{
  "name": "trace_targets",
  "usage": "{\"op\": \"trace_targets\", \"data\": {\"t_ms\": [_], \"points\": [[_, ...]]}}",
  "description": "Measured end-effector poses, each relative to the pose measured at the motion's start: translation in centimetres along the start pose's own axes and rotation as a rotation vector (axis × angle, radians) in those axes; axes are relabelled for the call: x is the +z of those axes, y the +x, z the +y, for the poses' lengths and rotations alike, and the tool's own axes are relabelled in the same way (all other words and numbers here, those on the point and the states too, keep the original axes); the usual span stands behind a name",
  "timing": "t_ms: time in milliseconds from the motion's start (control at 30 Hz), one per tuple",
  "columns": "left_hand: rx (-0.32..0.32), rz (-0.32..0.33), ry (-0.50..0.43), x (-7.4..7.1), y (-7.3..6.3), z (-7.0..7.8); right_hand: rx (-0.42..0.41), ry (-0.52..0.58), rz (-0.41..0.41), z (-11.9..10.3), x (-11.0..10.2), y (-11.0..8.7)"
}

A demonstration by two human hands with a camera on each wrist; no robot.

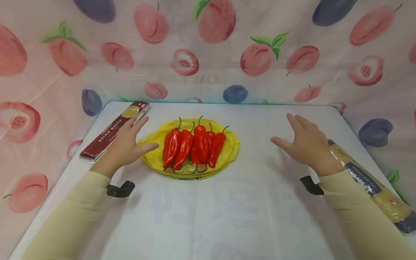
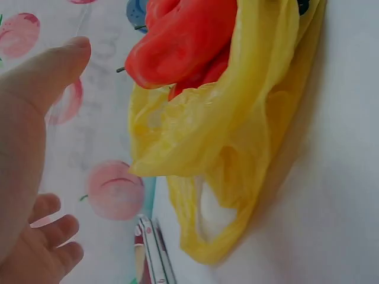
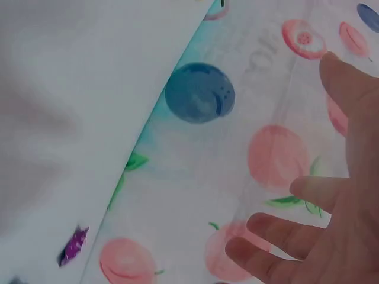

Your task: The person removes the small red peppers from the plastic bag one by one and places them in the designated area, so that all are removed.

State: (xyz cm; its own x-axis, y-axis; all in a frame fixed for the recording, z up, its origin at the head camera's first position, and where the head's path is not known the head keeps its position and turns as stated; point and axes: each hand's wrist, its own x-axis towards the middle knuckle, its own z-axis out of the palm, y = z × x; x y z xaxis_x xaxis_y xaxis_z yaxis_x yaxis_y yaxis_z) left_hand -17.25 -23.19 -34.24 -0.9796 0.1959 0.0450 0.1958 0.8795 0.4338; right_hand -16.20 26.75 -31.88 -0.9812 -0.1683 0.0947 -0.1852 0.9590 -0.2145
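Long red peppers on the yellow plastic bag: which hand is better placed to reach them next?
Left, I'd judge: the left hand hovers by the yellow plastic bag, near the long red peppers; the right hand is farther off, and its wrist view shows none.

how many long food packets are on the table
2: the maroon Primo Gusto spaghetti packet at the left, and the gold-and-navy packet at the right.

I see plastic bag (image 1: pixel 231 150) on table (image 1: pixel 227 216) | peppers (image 1: pixel 201 144) on or in bag, unclear | Primo Gusto spaghetti packet (image 1: pixel 112 131) left of bag | pasta packet (image 1: pixel 383 198) right | cloth backdrop (image 1: pixel 208 85) behind
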Motion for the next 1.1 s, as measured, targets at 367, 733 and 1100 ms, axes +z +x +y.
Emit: {"op": "trace_targets", "data": {"t_ms": [367, 733, 1100], "points": [[0.002, -0.082, -0.183, 2.7, -0.3, -1.3, -0.040, 0.220, -0.064, -3.8, 3.2, 0.9], [-0.060, -0.150, -0.284, 5.0, -0.6, -1.8, -0.117, 0.340, -0.133, -7.2, 6.2, 1.9], [-0.111, -0.169, -0.353, 6.1, -0.7, -2.1, -0.173, 0.438, -0.185, -10.0, 8.1, 2.8]]}}
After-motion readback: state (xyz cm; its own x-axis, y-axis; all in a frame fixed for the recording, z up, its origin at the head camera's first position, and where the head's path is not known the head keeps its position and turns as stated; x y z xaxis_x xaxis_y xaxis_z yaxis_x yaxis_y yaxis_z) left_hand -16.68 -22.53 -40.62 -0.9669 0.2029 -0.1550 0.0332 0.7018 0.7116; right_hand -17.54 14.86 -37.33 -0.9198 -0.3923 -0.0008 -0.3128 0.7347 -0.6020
